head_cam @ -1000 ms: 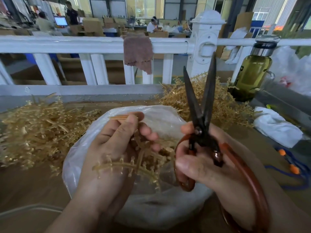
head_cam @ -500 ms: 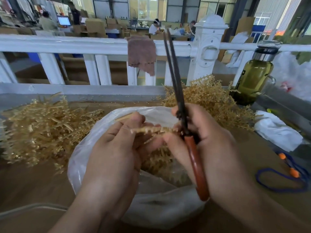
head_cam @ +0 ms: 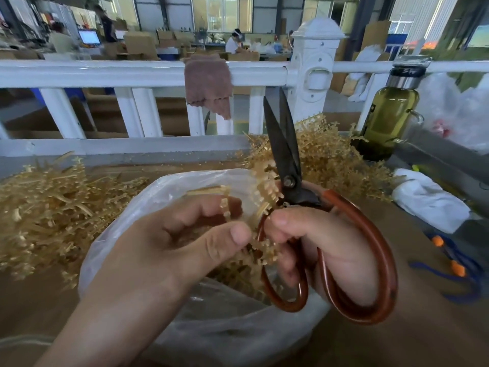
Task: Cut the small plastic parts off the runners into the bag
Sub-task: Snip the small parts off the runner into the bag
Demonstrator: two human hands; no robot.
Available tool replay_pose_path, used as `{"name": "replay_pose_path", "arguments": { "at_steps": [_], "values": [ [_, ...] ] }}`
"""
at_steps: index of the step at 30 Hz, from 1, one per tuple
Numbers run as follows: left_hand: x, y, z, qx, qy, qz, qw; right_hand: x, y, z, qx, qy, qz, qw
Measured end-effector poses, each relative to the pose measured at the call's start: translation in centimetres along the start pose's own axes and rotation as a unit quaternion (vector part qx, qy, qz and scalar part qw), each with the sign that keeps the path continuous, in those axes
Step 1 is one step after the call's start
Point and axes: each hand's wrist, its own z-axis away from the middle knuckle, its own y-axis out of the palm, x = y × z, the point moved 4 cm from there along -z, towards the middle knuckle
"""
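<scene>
Nearest the camera, the left hand is closed around a tan plastic runner, thumb pressed against its stem, with rows of small parts sticking up just above the fingers. Right beside it, touching at the fingertips, the right hand grips the scissors through their red-brown loops; the dark blades point up and away, nearly shut, with the runner lying against their left edge near the pivot. Under both hands sits the open white bag on the brown bench. Left of the left hand lies one pile of runners; beyond the scissors another heap. Farther right stands a green bottle, before a white railing.
</scene>
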Motion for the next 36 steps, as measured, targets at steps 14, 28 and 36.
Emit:
{"name": "replay_pose_path", "arguments": {
  "at_steps": [14, 28, 36],
  "values": [
    [-0.3, 0.3, 0.0, 0.179, -0.168, 0.484, 0.840, 1.0, -0.3, 0.0, 0.053, 0.014, -0.155, 0.986],
    [1.1, 2.2, 0.0, 0.058, -0.100, 0.185, 0.976, 0.9, 0.4, 0.9, -0.025, -0.041, 0.153, 0.987],
    [0.6, 1.5, -0.2, -0.069, -0.097, 0.223, 0.967, 1.1, -0.8, 0.8, -0.058, -0.093, 0.184, 0.977]
  ]
}}
